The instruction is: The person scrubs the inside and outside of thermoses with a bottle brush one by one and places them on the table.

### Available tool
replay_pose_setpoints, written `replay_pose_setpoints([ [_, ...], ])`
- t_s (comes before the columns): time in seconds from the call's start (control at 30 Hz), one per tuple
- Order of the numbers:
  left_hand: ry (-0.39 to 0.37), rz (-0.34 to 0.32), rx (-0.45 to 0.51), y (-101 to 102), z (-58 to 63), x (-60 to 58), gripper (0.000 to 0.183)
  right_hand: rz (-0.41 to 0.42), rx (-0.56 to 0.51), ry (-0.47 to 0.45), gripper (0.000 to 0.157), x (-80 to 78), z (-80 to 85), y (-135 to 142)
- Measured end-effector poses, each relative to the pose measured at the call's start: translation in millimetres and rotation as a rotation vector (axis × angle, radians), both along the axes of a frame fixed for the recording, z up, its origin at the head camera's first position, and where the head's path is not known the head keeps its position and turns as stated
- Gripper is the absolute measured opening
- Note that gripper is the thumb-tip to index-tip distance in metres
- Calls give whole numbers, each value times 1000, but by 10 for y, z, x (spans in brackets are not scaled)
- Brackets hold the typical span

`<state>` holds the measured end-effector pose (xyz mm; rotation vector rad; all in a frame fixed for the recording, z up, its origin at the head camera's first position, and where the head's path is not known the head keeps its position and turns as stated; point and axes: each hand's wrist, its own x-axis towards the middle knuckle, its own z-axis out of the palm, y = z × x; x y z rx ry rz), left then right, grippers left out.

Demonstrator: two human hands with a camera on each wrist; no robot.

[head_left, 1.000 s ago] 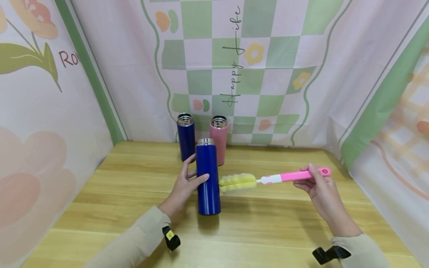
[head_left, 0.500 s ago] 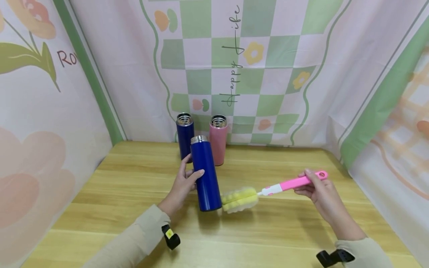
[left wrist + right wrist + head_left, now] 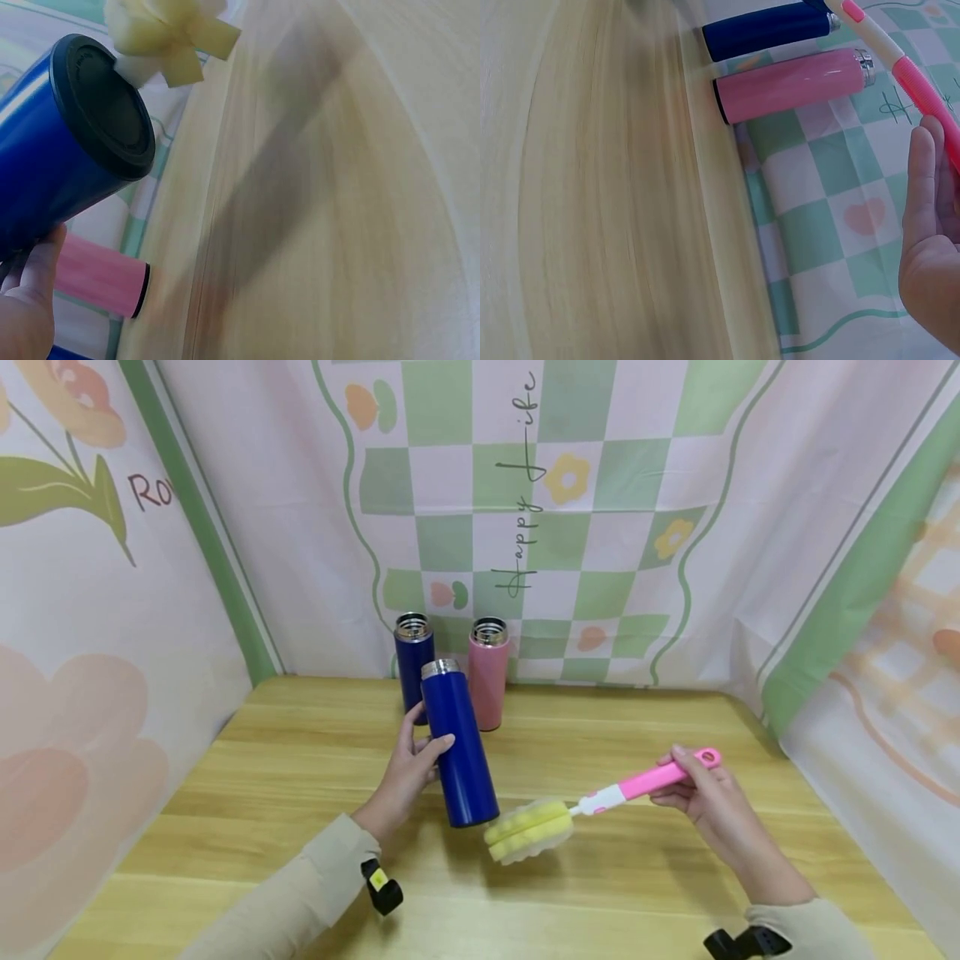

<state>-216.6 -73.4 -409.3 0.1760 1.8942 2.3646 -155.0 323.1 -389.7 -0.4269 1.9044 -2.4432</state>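
My left hand [image 3: 411,772] grips a bright blue bottle [image 3: 461,752] round its middle, tilted with its steel neck up and to the left. In the left wrist view the dark base of this blue bottle [image 3: 105,105] faces the camera. My right hand [image 3: 708,802] holds a bottle brush [image 3: 622,789] by its pink handle, the head slanting down to the left. The yellow and white sponge head [image 3: 530,832] is just to the right of the bottle's base, outside it. Whether sponge and base touch I cannot tell. In the right wrist view fingers [image 3: 924,187] lie along the pink handle [image 3: 922,90].
Behind the held bottle stand a dark blue bottle [image 3: 415,664] and a pink bottle [image 3: 489,681], upright and lidless. The wooden table [image 3: 300,760] ends at a patterned cloth backdrop [image 3: 510,485]. Cloth also hangs on both sides.
The blue bottle has gone from nearly upright to tilted, its neck moving left and slightly up. The brush head has dropped from beside the bottle's lower side to near its base.
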Motion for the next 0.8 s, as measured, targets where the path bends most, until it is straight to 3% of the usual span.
replay_pose_setpoints([
  [0.47, 11, -21, 3, 11, -64, -13, 82, 28, -15, -37, 35, 8, -66, -250],
  [0.8, 24, 7, -30, 17, -34, -24, 83, 38, 30, -31, 34, 5, -183, -366],
])
